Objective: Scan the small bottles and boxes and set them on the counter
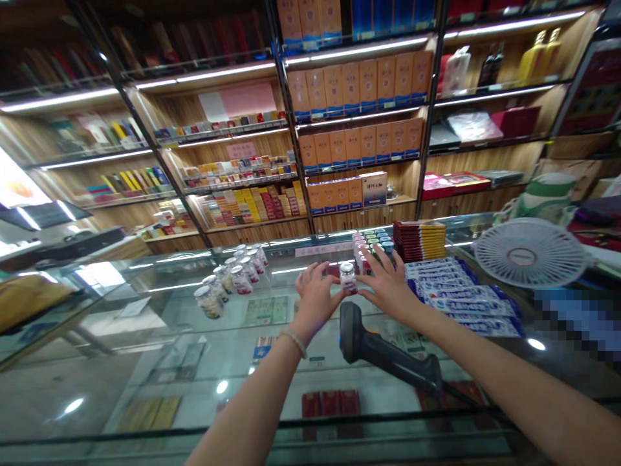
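Observation:
A small clear jar (348,281) with a silvery lid and a printed label stands upright between my hands on the glass counter. My left hand (316,290) pinches its left side with thumb and index finger. From the right, my right hand (389,285) grips the same jar by its fingertips, other fingers spread upward. Just behind that hand are several rows of small containers with pink, green and dark lids (372,237), partly hidden by the fingers. A black barcode scanner (388,356) lies on the glass right below the jar.
Several similar jars (240,279) stand in rows at left. Dark red and yellow packs (420,241) are stacked beyond blue-white packets (460,291). A white fan (531,252) is at right. Shelves with orange boxes (359,87) line the wall. Goods show beneath the glass counter (194,382).

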Available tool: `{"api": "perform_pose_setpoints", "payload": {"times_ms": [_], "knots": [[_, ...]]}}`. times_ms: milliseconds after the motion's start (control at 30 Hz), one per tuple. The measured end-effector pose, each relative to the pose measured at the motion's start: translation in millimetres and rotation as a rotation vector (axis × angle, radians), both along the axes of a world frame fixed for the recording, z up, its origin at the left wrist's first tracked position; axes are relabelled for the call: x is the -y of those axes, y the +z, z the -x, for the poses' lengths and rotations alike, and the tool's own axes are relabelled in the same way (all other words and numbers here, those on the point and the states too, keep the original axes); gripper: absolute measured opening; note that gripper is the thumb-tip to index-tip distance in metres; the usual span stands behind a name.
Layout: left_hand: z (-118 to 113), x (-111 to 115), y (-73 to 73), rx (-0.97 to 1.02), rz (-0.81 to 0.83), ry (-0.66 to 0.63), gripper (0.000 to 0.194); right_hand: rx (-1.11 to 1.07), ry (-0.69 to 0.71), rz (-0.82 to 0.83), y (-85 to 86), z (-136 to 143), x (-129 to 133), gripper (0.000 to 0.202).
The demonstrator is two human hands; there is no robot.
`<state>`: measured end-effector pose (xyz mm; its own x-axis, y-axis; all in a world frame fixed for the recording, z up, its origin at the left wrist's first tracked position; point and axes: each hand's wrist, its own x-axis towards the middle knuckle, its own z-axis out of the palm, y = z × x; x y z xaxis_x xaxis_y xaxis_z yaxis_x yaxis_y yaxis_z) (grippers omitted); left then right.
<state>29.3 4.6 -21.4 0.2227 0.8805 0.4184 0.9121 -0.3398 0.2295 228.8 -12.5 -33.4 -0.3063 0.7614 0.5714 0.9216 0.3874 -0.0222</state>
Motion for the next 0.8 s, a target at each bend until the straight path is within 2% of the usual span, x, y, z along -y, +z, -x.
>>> {"api": "perform_pose_setpoints", "payload": {"times_ms": [233,467,567,800], "knots": [[3.5,-6.1,-5.6,0.063,-0.010,-0.014,0.013,-0.019,0.023,0.012,1.9,1.8,1.5,0.028],[2.8,-2.5,12.7,0.225,-0.003,0.012,0.014,-0.092,0.008,0.009,8.6,-1.4,3.2,0.041],[1.4,0.3,19.3,0.291,0.002,0.021,0.011,-0.126,0.004,-0.033,12.5,-0.5,6.1,0.039],[2.1,-3.1,21.8,0.451,0.062,-0.068,0.014,-0.211,0.063,-0.208,12.4,3.7,9.2,0.032]]}}
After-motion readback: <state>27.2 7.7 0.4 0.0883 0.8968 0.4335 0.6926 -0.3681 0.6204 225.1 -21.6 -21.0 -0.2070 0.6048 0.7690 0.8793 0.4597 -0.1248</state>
